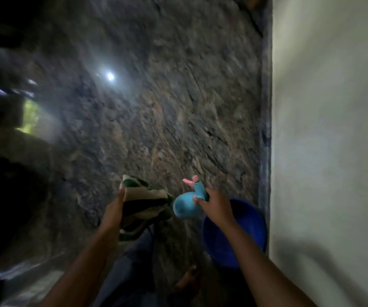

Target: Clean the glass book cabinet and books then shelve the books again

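Hands above open floor (156,107), left hand (114,209) gripping striped cloth (143,202), right hand (216,204) gripping spray bottle (185,207), basin (251,222) by wall (329,129)

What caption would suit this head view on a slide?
Left hand holds a striped cloth, right hand a blue spray bottle, above a mottled floor and blue basin by the wall.

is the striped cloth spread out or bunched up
Bunched up: the striped cloth hangs in loose folds from the left hand, which grips one edge; the right hand holds the blue spray bottle.
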`<state>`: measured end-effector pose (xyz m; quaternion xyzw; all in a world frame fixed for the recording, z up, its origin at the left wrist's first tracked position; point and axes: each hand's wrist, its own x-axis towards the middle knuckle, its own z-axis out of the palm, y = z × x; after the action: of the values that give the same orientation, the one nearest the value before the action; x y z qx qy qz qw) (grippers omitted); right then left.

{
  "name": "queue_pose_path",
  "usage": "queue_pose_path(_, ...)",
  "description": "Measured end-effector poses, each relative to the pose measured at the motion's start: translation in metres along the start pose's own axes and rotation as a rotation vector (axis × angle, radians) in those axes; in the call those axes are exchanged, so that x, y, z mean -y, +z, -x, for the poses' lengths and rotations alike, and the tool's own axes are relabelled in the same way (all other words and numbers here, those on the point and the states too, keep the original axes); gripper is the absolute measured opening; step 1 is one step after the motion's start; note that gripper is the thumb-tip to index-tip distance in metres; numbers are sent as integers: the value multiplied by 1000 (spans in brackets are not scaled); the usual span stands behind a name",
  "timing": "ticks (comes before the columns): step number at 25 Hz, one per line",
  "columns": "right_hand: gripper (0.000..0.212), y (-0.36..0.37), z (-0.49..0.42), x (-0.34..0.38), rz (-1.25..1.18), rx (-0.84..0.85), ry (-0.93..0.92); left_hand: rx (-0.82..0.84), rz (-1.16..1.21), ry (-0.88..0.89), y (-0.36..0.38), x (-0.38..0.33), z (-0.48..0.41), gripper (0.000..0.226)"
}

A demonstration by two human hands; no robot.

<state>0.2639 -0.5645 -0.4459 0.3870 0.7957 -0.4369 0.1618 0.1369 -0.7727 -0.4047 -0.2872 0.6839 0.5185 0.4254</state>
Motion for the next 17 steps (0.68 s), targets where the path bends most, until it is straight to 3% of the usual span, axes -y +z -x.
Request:
queue_pose_path(4, 31, -12, -71, 128, 114, 14, -101, -45, 171, -16, -31, -103, -8, 51)
queue_pose_path(8, 32, -12, -162, 224, 185, -17, -123, -95, 231, 78, -59, -200, -77, 42)
queue_pose_path(13, 30, 12, -311, 293, 232, -1, -110, -124, 163, 144, -72, -300, -192, 32)
queue_pose_path(17, 34, 54, -438, 305, 256, 47, -35, -190, 153, 140, -73, -340, -294, 33)
